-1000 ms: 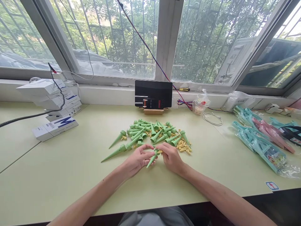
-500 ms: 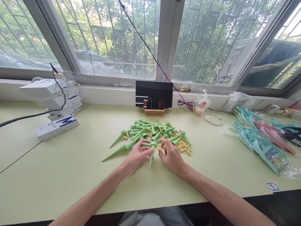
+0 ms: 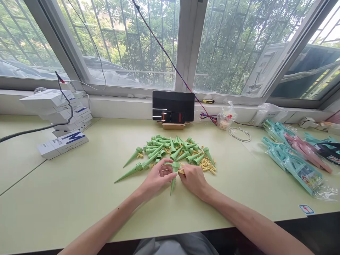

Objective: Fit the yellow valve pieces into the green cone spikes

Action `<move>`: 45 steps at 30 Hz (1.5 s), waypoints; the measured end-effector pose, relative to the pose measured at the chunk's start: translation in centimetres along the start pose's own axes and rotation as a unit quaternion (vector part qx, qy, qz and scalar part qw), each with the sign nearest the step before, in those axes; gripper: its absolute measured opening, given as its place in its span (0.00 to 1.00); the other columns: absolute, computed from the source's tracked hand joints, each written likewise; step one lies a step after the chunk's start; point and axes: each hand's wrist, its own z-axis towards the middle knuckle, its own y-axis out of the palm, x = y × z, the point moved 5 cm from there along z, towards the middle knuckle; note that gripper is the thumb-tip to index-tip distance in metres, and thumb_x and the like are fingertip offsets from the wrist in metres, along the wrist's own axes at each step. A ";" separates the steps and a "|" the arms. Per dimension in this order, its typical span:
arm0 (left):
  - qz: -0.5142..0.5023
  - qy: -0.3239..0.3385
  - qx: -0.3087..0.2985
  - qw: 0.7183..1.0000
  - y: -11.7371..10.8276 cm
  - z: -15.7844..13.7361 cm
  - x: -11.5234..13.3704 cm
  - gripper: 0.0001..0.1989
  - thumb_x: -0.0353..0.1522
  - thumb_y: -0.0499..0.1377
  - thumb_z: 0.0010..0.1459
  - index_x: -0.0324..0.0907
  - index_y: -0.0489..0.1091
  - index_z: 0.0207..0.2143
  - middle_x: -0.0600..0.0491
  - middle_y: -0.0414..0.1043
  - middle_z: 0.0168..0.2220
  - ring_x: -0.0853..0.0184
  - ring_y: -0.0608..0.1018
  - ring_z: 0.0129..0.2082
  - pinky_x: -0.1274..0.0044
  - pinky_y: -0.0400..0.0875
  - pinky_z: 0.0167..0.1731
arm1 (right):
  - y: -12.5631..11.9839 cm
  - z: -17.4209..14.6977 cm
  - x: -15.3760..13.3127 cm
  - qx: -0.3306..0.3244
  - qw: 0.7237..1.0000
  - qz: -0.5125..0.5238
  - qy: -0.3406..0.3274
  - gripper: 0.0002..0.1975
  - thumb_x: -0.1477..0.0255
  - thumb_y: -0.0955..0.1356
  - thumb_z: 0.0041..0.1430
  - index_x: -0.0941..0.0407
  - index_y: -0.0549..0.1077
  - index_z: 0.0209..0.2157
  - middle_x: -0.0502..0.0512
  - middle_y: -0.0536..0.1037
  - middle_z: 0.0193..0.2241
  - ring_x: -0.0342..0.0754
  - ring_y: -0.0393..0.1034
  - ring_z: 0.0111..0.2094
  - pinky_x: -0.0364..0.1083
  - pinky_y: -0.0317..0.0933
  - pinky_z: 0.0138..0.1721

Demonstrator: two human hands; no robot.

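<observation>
Between the thumb and fingers of my left hand [image 3: 158,176] is a green watering spike [image 3: 175,166], cap upward and tip angled down toward me. My right hand [image 3: 195,179], fingers curled in, pinches a small yellow plastic piece [image 3: 181,171] right beside the spike's cap. Whether the piece touches or enters the cap I cannot tell. Just beyond both hands lies a heap of green spikes [image 3: 198,160] with open caps. Small yellow pieces [image 3: 208,165] are scattered among them and mostly at the right side. One long spike [image 3: 129,173] rests left of my left hand.
A phone [image 3: 173,117] leans against a black tablet [image 3: 174,101] at the window sill. White boxes [image 3: 63,144] are stacked at the left. On the right lie bagged teal tool sets [image 3: 294,164], a coiled white cable [image 3: 239,134] and a plastic bag [image 3: 225,117].
Both hands and the held spike have come slightly nearer to me. My right fingers have curled further and turned around the yellow piece, close to the cap.
</observation>
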 end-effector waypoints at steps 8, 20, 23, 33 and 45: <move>-0.007 -0.015 -0.023 1.000 0.7 -0.3 0.3 0.22 0.38 0.67 0.56 0.44 0.63 0.49 0.58 0.66 0.31 0.70 0.74 0.31 0.77 0.71 0.33 | 0.0 0.0 -0.2 -0.044 0.997 -0.068 0.015 0.13 0.74 0.65 0.64 0.58 0.73 0.24 0.54 0.77 0.22 0.44 0.69 0.22 0.45 0.40 0.24; 0.024 -0.021 -0.049 0.998 1.0 -0.4 -0.3 0.22 0.43 0.62 0.61 0.43 0.58 0.50 0.60 0.70 0.26 0.68 0.79 0.23 0.76 0.75 0.28 | 0.2 0.0 -0.6 -0.097 0.991 -0.094 0.020 0.16 0.74 0.60 0.69 0.58 0.73 0.28 0.55 0.80 0.26 0.46 0.73 0.26 0.45 0.41 0.25; 0.025 -0.009 -0.060 0.998 1.3 -0.3 -0.4 0.20 0.44 0.60 0.62 0.43 0.58 0.48 0.59 0.71 0.26 0.68 0.78 0.20 0.76 0.74 0.24 | 0.3 0.0 -0.6 -0.103 0.989 -0.099 0.026 0.15 0.76 0.60 0.69 0.59 0.73 0.29 0.56 0.79 0.26 0.46 0.73 0.25 0.45 0.41 0.25; 0.076 0.025 -0.050 0.996 1.3 -0.4 -0.2 0.17 0.44 0.56 0.65 0.41 0.64 0.48 0.60 0.67 0.23 0.71 0.73 0.15 0.79 0.70 0.18 | 0.2 -0.1 -1.2 -0.131 0.986 -0.101 0.029 0.15 0.75 0.59 0.69 0.59 0.74 0.31 0.57 0.80 0.28 0.47 0.73 0.26 0.45 0.45 0.25; 0.141 0.053 -0.024 0.988 1.0 -0.5 -0.7 0.17 0.42 0.54 0.66 0.41 0.65 0.52 0.60 0.65 0.22 0.72 0.69 0.16 0.79 0.65 0.19 | 0.4 -0.1 -1.0 -0.144 0.986 -0.082 0.027 0.15 0.76 0.59 0.68 0.58 0.74 0.32 0.56 0.80 0.28 0.47 0.73 0.26 0.46 0.41 0.25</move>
